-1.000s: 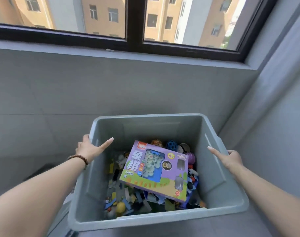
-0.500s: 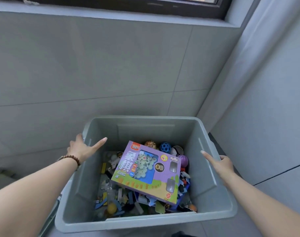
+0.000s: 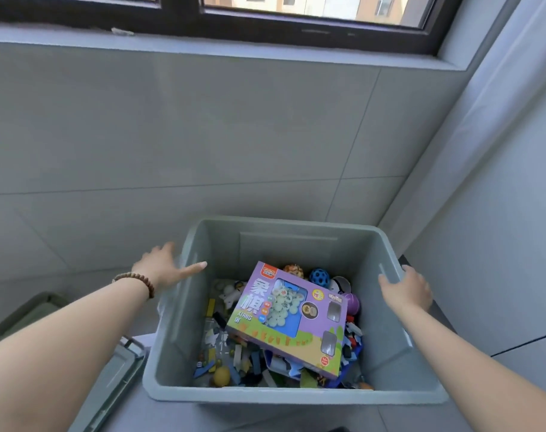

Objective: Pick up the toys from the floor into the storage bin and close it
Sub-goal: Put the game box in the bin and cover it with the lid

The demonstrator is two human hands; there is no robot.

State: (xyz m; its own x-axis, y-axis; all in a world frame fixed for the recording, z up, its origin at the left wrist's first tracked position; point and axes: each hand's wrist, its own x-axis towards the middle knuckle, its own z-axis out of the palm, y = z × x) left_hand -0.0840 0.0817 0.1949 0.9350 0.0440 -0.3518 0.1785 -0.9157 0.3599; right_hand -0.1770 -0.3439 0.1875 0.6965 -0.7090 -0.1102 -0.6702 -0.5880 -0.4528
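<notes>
Head view: a grey plastic storage bin (image 3: 296,395) stands open-topped on the floor, close to a grey tiled wall (image 3: 203,135) below a dark-framed window (image 3: 184,17). It holds a heap of small loose toys, with a purple cardboard chess-game box (image 3: 309,338) lying tilted on top, a blue perforated ball (image 3: 319,276) behind it and a small yellow ball (image 3: 221,376) near the front. The left hand (image 3: 162,269), a brown beaded bracelet (image 3: 137,282) at its wrist, grips the left rim, thumb inside and fingers outside. The right hand (image 3: 405,288) grips the right rim likewise. A grey-green plastic lid (image 3: 116,378) lies on the floor, left of the bin.
</notes>
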